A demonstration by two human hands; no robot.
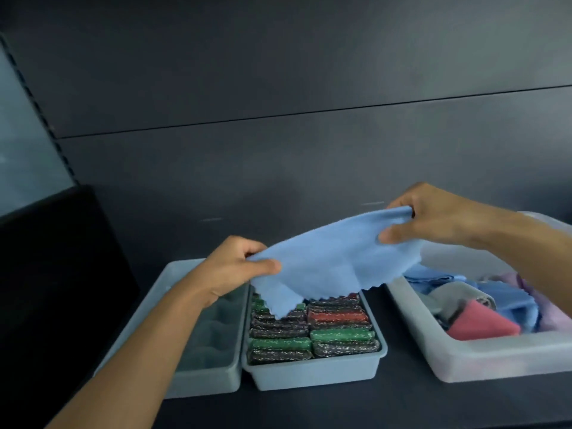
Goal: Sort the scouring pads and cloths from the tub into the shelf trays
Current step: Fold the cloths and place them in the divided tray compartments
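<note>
Light blue microfibre cloth with a zigzag-cut edge (pixel 328 258) is hanging spread in the air between both hands, above the shelf trays. The left hand (pixel 238 267) is pinching its left end, thumb on top and fingers curled beneath, the grip closed tight on the fabric. The right hand (pixel 433 216) is holding the opposite, higher end, its grip likewise closed with the thumb pressing the cloth from the front. The cloth's lower corner is drooping over the middle pale grey plastic tray (pixel 315 371), which is packed with two rows of glittery scouring pads in green, red and dark grey (pixel 312 332) standing on edge. Just beside it on the left, touching or nearly so, is sitting a second grey plastic tray with moulded compartments (pixel 213 360); what it holds is hard to make out. Off to the right, apart from the trays, a translucent white plastic tub (pixel 483 360) is holding a jumble of blue, grey, pink and lilac cloths (pixel 483 308). Everything is resting on a dark shelf (pixel 402 407) with a dark grey back panel (pixel 278 88).
</note>
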